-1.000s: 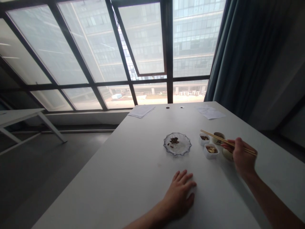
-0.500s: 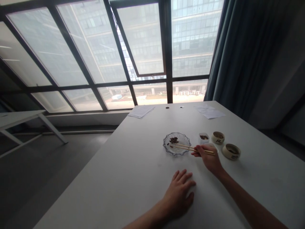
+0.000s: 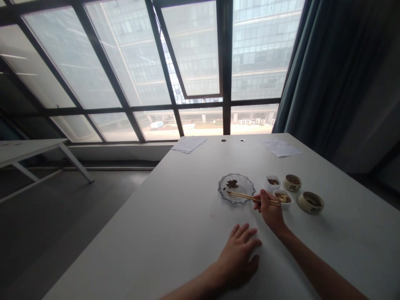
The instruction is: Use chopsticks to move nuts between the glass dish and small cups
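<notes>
Big windows glow past the white counter. The right hand grips wooden chopsticks, their tips over a glass dish holding dark bits. A white tub has food left. The left hand lies open.

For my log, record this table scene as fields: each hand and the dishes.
Left hand: flat on the white table, holding nothing
Right hand: holding wooden chopsticks, tips over the glass plate
On plate: dark food
Beside right hand: white tub of pale food
Nearby: white tub of dark food, small ceramic bowl, larger ceramic bowl
Far end: papers
</notes>
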`<action>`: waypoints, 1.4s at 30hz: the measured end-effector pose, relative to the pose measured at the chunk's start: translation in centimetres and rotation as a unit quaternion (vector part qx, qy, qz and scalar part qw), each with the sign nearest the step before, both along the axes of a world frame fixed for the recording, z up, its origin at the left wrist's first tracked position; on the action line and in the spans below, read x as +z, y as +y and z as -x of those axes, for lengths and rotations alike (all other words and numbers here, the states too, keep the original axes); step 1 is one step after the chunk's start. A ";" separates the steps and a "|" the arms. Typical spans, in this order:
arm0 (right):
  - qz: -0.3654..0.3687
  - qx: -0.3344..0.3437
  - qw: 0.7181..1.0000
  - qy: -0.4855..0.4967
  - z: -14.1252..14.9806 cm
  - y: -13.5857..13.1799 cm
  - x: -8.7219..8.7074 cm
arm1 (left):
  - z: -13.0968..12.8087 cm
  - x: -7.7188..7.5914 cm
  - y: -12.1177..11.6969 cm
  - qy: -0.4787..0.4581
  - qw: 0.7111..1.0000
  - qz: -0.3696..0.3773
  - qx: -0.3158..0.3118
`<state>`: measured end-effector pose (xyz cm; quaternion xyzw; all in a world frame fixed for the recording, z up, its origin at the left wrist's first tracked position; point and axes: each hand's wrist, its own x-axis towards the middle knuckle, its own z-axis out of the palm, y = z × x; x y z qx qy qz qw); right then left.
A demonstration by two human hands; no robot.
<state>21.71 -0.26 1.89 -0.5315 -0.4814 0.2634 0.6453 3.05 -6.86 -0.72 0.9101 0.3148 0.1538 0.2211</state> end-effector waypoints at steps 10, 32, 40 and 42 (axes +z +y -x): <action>-0.045 -0.054 0.997 0.018 -1.8 -1.8 2.4 | 0.1 0.2 0.0 0.005 1.000 0.003 0.001; -0.030 -0.178 0.981 0.074 -11.9 -2.3 3.4 | 0.1 0.5 0.0 0.006 1.000 0.022 0.007; -0.061 -0.148 0.984 0.071 -9.9 -2.7 4.2 | 0.1 0.5 0.0 0.001 1.000 0.021 0.008; -0.052 -0.124 0.988 0.071 -8.4 -2.7 4.1 | 0.1 0.5 0.0 0.003 1.000 0.019 0.007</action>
